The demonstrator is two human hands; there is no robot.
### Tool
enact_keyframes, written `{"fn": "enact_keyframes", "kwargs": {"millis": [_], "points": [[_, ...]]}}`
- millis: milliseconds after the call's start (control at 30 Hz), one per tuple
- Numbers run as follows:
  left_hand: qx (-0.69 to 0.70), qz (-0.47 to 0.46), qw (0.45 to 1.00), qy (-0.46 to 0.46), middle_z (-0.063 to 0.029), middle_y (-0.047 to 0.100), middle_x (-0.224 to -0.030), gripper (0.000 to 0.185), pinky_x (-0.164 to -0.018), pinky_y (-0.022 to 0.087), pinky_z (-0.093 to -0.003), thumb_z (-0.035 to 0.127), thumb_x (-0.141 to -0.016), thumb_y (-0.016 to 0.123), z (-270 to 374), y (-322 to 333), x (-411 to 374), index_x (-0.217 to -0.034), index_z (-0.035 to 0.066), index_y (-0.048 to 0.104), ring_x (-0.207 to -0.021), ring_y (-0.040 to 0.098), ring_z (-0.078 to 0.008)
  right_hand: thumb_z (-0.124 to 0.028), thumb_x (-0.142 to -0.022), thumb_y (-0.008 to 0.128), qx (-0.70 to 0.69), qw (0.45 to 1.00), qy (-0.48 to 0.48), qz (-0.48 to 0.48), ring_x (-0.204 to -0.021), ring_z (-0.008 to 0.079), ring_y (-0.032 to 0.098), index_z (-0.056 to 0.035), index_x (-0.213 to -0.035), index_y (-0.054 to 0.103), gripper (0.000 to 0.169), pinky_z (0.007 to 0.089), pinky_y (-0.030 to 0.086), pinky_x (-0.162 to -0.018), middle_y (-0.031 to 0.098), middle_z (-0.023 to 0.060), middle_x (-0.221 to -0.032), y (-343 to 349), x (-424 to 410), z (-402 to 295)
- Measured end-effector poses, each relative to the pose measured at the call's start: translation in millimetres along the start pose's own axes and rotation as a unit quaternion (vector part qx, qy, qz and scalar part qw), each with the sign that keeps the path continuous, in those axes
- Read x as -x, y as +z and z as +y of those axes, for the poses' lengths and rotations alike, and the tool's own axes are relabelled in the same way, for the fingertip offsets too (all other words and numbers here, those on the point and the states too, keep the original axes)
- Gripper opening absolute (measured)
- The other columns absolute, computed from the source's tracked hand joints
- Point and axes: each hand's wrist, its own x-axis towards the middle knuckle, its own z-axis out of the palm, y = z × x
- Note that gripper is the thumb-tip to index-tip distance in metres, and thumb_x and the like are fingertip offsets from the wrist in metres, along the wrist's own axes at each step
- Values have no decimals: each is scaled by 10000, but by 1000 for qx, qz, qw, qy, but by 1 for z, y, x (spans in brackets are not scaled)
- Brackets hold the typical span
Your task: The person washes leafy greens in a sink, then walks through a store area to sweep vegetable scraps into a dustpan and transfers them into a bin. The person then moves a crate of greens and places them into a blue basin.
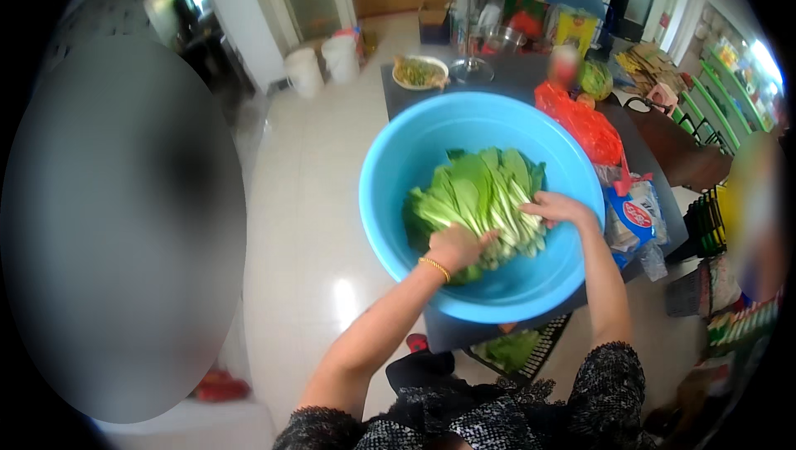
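A large blue plastic basin stands on a dark table in front of me, with a heap of leafy greens in it, pale stems towards me. My left hand, with a gold bracelet at the wrist, presses on the near left side of the stems, thumb out to the right; its fingertips are hidden. At the right side of the heap my right hand touches the stem ends with its thumb and fingers. Whether either hand grips any stems cannot be told.
Right of the basin lie a red plastic bag and a blue-and-white package. A plate of food and a metal stand's round base sit beyond it. Below the table's near edge is a black crate with greens. White buckets stand on the floor.
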Motion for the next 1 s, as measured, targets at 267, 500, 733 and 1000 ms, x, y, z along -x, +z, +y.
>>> {"fn": "enact_keyframes", "kwargs": {"millis": [267,500,733,1000], "points": [[-56,132,968,206,-145,608,-849,426,-673,504,-353,445,-836,527,-73,-100,-9,-879,35,633,-769,612,-308,-171,-821,615,88,809,-186,550,-727,262,551,3,-893,548,200,327,443,-659,552,121,-820,-20,13,7],[214,234,915,250,-144,543,-970,350,-698,498,-330,186,-809,657,-185,-143,-39,-1054,32,459,-817,566,-237,-398,-912,438,195,749,263,576,-1150,387,450,52,-1243,447,558,418,342,-969,467,276,-1242,-10,66,108],[575,-233,774,130,-66,557,-892,358,-631,458,-242,206,-859,624,-238,-140,-113,-1066,25,394,-771,536,-95,-497,-858,520,-199,746,353,529,-922,276,576,91,-1079,576,631,349,428,-825,606,206,-1016,36,72,2],[592,-461,556,357,-43,499,-1046,519,-728,464,-243,199,-917,528,-269,-273,-199,-1321,28,251,-914,503,-77,-423,-864,577,-209,728,315,572,-692,111,543,45,-944,637,478,256,439,-634,617,34,-803,-52,143,-112]]}}
